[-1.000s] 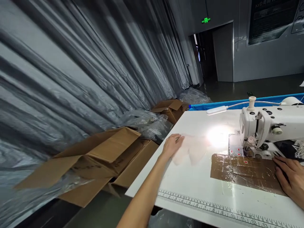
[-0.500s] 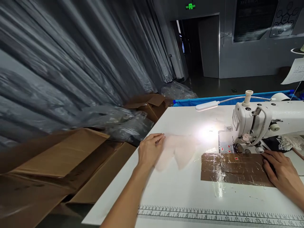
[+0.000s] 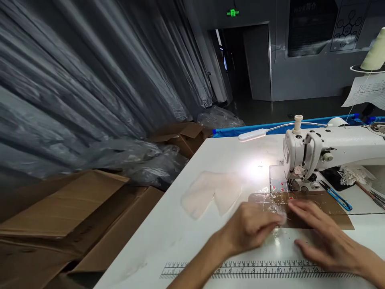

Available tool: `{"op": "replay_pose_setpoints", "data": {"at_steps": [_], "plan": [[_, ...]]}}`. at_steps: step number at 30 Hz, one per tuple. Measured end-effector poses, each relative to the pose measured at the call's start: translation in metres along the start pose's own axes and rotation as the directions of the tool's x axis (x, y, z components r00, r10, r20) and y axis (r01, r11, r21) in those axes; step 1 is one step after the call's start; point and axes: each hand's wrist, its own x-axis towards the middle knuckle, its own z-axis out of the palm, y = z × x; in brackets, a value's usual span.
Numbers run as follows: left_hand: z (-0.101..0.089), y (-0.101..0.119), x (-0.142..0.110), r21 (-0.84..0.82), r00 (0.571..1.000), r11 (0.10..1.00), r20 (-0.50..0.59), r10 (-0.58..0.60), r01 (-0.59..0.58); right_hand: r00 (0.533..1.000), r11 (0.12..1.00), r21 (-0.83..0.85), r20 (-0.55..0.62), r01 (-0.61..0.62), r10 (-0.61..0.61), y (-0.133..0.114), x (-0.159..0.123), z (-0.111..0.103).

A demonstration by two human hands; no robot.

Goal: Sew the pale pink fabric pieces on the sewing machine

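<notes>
Head view: open tabletop (image 3: pixel 171 237) separates left edge (image 3: pixel 154 212) from pale fabric (image 3: pixel 206 186) near hands (image 3: pixel 254 226) (image 3: pixel 326 239).

Pretty dim room overall tbh, with the small white lamp (image 3: pixel 252 135) at 3 o'clock doing most of the work. It blows out a patch of the white tabletop (image 3: pixel 168 237) at 4 o'clock, and the pale cutouts (image 3: pixel 198 192) nearby look really washed out. Shiny glints on the brown sheet (image 3: pixel 319 206) too. Left hand (image 3: pixel 252 226) and right hand (image 3: pixel 326 239), around 4 o'clock, are motion-blurred. Grey curtain (image 3: pixel 90 80) at 10 o'clock goes soft and stretched toward the edge, doorway (image 3: pixel 239 64) at 1 o'clock is nearly black, green exit sign (image 3: pixel 232 13) glows above it.
</notes>
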Motion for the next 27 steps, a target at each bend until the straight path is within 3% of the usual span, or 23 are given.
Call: {"op": "replay_pose_setpoints", "data": {"at_steps": [2,4,5,7,8,9,11,13,16,19,23,27], "plan": [[0.012,0.019,0.012,-0.184,0.997,0.981,0.058,-0.056,0.065,0.999,0.981,0.189,0.047,-0.035,0.026,-0.013,0.006,0.007],[0.010,0.023,0.019,-0.291,0.972,0.928,0.114,-0.206,0.231,0.975,0.888,0.412,0.162,-0.205,0.151,-0.019,0.013,0.007],[0.005,0.019,0.021,-0.307,0.940,0.889,0.152,-0.306,0.340,0.933,0.795,0.503,0.289,-0.340,0.216,-0.018,0.016,0.005],[-0.008,0.000,0.024,-0.256,0.835,0.797,0.231,-0.499,0.547,0.791,0.557,0.579,0.543,-0.596,0.282,-0.011,0.023,-0.001],[-0.013,-0.013,0.026,-0.179,0.783,0.770,0.271,-0.560,0.612,0.711,0.449,0.565,0.638,-0.692,0.294,-0.005,0.026,-0.005],[-0.018,-0.029,0.028,-0.095,0.757,0.769,0.286,-0.587,0.632,0.641,0.368,0.532,0.696,-0.763,0.323,0.003,0.028,-0.008],[-0.020,-0.062,0.034,0.087,0.699,0.733,0.245,-0.672,0.674,0.524,0.316,0.422,0.741,-0.850,0.419,0.019,0.033,-0.012],[-0.014,-0.094,0.040,0.220,0.612,0.616,0.094,-0.785,0.757,0.474,0.370,0.313,0.712,-0.875,0.518,0.033,0.038,-0.014],[0.002,-0.130,0.049,0.255,0.554,0.538,0.011,-0.832,0.803,0.461,0.443,0.215,0.675,-0.870,0.576,0.047,0.041,-0.012],[0.013,-0.151,0.054,0.246,0.537,0.525,0.020,-0.843,0.815,0.479,0.448,0.237,0.672,-0.862,0.565,0.051,0.037,-0.008],[0.013,-0.166,0.061,0.184,0.545,0.552,0.091,-0.833,0.813,0.494,0.452,0.249,0.649,-0.857,0.579,0.047,0.033,-0.008],[0.006,-0.177,0.071,0.136,0.592,0.607,0.135,-0.794,0.783,0.503,0.455,0.258,0.640,-0.852,0.580,0.042,0.035,-0.007]]}}
